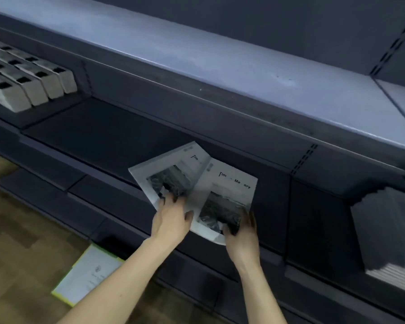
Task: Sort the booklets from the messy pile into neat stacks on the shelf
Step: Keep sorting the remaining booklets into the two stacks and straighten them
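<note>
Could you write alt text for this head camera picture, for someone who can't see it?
Two hands, left and right, hold two white booklets fanned apart over a dark shelf. Grey boxes sit far left, a dark stack at right.

A shop: dark display shelving [220, 94] stocked with boxed goods [31, 80]

Dim, bluish, soft overall; edges bowed, perhaps wide-angle.

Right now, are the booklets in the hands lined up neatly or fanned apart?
Fanned apart. The two white booklets splay at different angles, both covers showing, held by the left hand and right hand.
</note>
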Available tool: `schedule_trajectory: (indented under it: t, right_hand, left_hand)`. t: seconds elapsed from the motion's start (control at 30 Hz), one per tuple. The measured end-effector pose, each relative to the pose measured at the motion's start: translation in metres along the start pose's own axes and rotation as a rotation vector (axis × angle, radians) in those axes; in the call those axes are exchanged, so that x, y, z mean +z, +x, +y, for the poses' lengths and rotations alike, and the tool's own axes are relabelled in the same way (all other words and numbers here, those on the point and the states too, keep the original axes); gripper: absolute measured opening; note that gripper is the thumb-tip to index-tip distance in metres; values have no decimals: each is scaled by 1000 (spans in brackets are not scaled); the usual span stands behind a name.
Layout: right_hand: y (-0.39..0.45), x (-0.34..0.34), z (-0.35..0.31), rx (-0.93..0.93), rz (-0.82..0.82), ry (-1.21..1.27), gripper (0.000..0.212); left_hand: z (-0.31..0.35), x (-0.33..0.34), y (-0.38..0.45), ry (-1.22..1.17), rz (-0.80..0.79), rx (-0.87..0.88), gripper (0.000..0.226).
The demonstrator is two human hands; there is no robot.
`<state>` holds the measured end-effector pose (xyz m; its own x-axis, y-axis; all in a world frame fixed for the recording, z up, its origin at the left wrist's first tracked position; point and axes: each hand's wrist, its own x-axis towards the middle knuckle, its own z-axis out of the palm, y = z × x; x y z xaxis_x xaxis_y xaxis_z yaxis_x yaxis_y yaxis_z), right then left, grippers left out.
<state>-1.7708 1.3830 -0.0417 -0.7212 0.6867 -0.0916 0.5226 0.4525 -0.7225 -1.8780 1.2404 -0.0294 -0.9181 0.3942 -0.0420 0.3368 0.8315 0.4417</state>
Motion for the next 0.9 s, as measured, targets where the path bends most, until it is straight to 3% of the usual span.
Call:
schedule_trajectory:
  t: [0.17,0.27,0.37,0.43,0.53,0.6,0.67,0.9]
  right_hand:
    - [-8,-8,-1,244,143,145,83]
    - [-26,-5,-8,368,142,321,68]
    - [-49,8,-20,398,188,369,49]
    - [-62,21,-29,389,240,448,40]
    - [-75,34,-38,409,349,585,45]
    - [-79,34,-39,421,403,654,50]
    - [-79,32,-44,425,447,723,50]
    - [-67,31,-55,414,517,791,46]
  left_hand:
    - [-13,-3,4,-101,-155,190,48]
    - [-32,-12,12,-133,-171,302,41]
    - [-54,-19,28,-175,-50,388,32]
    - [-69,-18,44,-77,29,436,41]
    - [-88,-17,60,152,-99,474,70]
    - [-93,-16,59,168,-103,511,74]
    - [-92,-18,56,121,-44,542,62]
    - [-83,-30,29,-144,-86,583,18]
